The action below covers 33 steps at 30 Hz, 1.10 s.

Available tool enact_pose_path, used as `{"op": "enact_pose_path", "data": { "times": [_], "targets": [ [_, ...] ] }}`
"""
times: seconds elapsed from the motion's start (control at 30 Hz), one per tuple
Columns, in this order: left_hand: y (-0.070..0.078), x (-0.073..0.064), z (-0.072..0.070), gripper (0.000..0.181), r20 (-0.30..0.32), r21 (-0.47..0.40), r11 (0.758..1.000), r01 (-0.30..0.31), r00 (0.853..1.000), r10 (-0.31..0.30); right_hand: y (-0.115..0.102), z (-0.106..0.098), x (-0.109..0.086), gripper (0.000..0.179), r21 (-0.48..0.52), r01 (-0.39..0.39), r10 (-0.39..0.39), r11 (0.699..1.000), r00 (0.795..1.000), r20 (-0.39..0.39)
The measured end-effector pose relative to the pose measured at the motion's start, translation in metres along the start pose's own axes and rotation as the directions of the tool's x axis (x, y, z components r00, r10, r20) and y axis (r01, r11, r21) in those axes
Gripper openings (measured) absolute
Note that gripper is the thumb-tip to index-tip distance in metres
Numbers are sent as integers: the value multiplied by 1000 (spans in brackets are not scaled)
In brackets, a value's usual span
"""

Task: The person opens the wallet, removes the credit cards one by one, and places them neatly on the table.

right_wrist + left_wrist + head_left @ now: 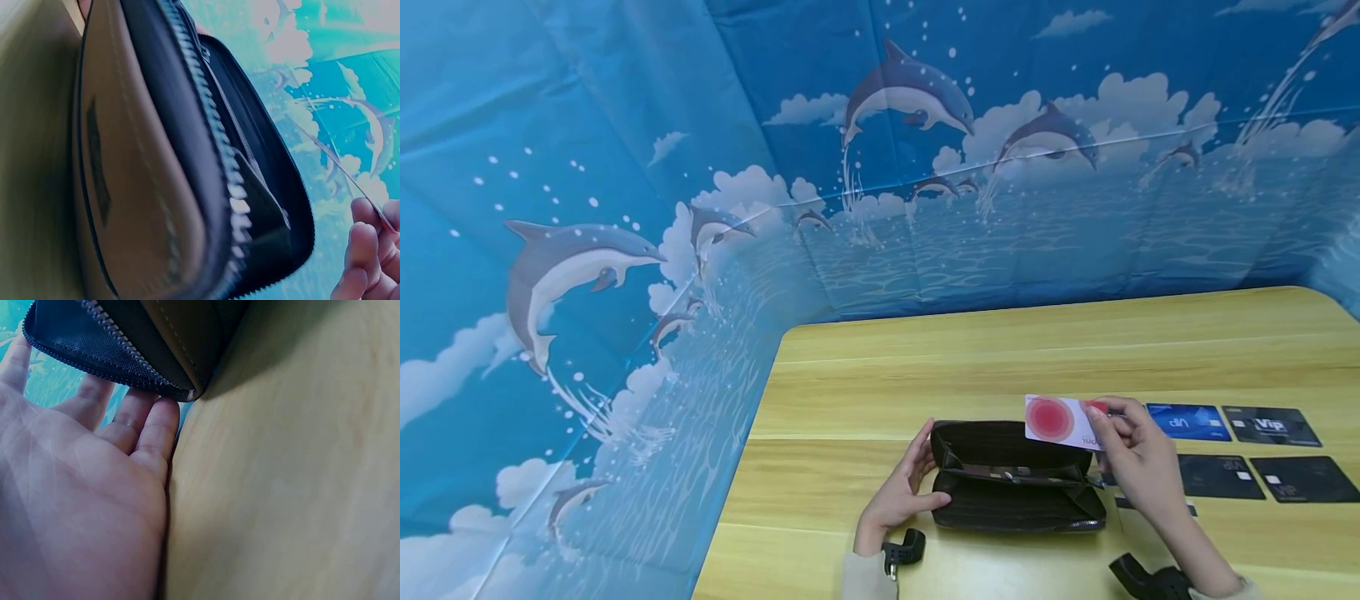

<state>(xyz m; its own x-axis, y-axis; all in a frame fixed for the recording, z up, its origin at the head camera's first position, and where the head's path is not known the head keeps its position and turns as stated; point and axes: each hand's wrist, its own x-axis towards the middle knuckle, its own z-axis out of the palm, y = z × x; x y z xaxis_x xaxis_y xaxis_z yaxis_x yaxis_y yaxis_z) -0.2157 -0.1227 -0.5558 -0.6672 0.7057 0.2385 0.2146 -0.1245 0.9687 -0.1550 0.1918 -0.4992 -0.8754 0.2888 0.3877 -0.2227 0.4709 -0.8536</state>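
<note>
A dark long zip wallet (1018, 518) lies unzipped on the table, its two halves spread apart and its inner pockets facing up. My left hand (901, 493) holds its left end, thumb on the near half and fingers at the far half. In the left wrist view, the fingers (159, 428) touch the zipped edge. My right hand (1138, 458) pinches a white card (1051, 419) with red circles between thumb and fingers, above the wallet's far right part. The right wrist view shows this card (347, 172) edge-on, apart from the wallet (140, 169).
Right of the wallet lie a blue card (1189, 422), a black VIP card (1272, 426) and two other black cards, one nearer (1220, 477) and one at the far right. Another card with a dark stripe (1192, 508) is partly hidden by my right hand. A dolphin-print sheet (880, 250) hangs behind the table.
</note>
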Motion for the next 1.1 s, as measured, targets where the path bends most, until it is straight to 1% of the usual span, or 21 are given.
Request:
{"op": "enact_pose_path", "data": {
  "times": [0.37,0.43,0.57,0.67,0.7,0.73,0.8,0.93,0.97,1.1],
  "targets": [
    [0,-1,-1,96,5,5,1000,17,1000,-17,9,-19,3,26,-62,-77,73,995,995,-71],
    [-3,-1,-1,96,3,1,1000,16,1000,-16,10,-22,4,26,-63,-82,77,995,994,-83],
    [-17,-1,-4,98,-11,-8,1000,8,1000,-8,15,-28,4,25,-60,-79,73,995,992,-105],
    [-27,-1,-5,98,-17,-11,1000,-2,1000,2,17,-32,5,21,-50,-83,76,995,990,-122],
    [-28,-2,-5,97,-17,-13,1000,-8,1000,8,18,-34,4,20,-44,-86,80,995,989,-125],
    [-25,-1,-5,97,-17,-14,1000,-6,1000,6,18,-35,4,20,-41,-93,87,995,988,-129],
    [-26,-1,-5,96,-15,-18,1000,-11,1000,11,19,-38,4,19,-32,-106,101,994,986,-135],
    [-26,-1,-5,96,-14,-19,1000,-12,1000,11,20,-45,3,19,-35,-149,142,988,978,-154],
    [-30,-1,-6,96,-15,-20,1000,-15,1000,15,20,-46,2,19,-37,-153,146,987,976,-159],
    [-30,-1,-6,97,-16,-22,1000,-9,1000,9,23,-53,0,17,-24,-161,154,987,971,-181]
  ]
}}
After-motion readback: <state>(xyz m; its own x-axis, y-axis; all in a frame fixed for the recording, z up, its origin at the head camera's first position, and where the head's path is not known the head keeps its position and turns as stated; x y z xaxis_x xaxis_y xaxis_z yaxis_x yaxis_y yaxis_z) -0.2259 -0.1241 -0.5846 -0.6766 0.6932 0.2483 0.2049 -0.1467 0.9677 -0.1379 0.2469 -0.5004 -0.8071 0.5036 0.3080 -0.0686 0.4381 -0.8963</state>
